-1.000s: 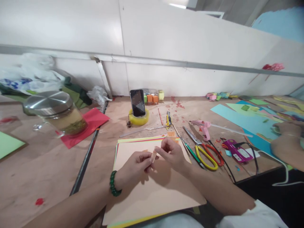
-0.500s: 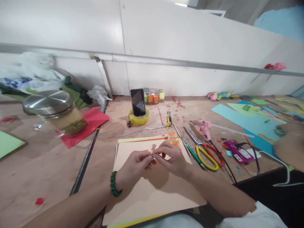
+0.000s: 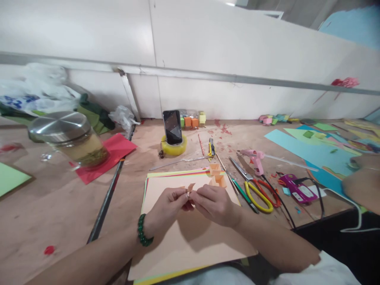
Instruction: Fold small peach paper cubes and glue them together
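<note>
Above a stack of coloured paper sheets [image 3: 190, 245], peach on top, my two hands meet fingertip to fingertip. My left hand [image 3: 172, 202], with a green bead bracelet [image 3: 143, 231] at its wrist, pinches a small piece of peach paper [image 3: 191, 187]. On the same piece my right hand [image 3: 213, 204] has its thumb and fingers closed. Folded flaps of the paper stick up between the fingers; the rest is hidden. Just beyond my right hand, two small folded peach paper boxes [image 3: 215, 169] sit at the stack's far edge.
Right of the stack lie scissors [image 3: 258, 196], a pink glue gun [image 3: 255, 158] and a purple device [image 3: 298, 189]. A phone [image 3: 172, 127] leans on a yellow tape roll [image 3: 174, 147] behind. A lidded glass jar [image 3: 69, 138] stands left. Another person's hand [image 3: 363, 178] is at far right.
My right hand's fingers have shifted and curled closer round the paper piece, uncovering more of the nearer paper box. A flap of the piece now stands at a different angle. My left hand stays nearly still.
</note>
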`<state>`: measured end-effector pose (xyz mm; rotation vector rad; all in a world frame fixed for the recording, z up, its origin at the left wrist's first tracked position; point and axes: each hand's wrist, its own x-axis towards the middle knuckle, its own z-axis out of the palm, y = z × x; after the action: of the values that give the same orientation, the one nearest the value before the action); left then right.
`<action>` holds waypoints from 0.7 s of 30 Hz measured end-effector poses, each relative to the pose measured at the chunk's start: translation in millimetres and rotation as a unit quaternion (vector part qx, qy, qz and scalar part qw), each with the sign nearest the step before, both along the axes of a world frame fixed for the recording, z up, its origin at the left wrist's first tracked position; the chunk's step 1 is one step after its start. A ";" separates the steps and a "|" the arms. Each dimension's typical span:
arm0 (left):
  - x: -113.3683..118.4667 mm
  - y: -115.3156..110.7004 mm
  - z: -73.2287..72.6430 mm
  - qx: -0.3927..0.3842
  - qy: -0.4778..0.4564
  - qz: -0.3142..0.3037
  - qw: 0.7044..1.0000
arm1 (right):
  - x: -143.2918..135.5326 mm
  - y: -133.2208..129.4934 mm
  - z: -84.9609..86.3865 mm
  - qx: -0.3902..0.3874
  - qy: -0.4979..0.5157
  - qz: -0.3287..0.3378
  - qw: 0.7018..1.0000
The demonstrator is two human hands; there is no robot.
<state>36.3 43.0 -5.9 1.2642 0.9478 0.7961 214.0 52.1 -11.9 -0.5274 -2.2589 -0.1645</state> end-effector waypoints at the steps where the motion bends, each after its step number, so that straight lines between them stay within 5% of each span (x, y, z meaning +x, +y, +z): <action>1: 0.3 -0.1 0.0 -0.005 -0.010 0.001 1.000 | 0.7 0.1 0.0 0.010 -0.012 0.002 1.000; 14: -2.8 -1.0 3.3 0.020 -0.017 -0.002 1.000 | 3.2 -0.2 7.2 -0.001 -0.051 0.001 0.999; 17: -2.6 0.5 0.2 0.037 -0.002 0.007 0.999 | 3.6 2.6 5.6 -0.105 0.032 0.042 0.993; 21: -1.7 0.0 1.3 0.094 0.028 0.012 0.995 | 1.3 5.5 -0.1 -0.304 0.163 0.004 0.939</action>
<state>34.6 43.0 -4.6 1.4465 0.9516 0.8899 215.3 57.6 -12.0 -0.7973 -1.9563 0.6064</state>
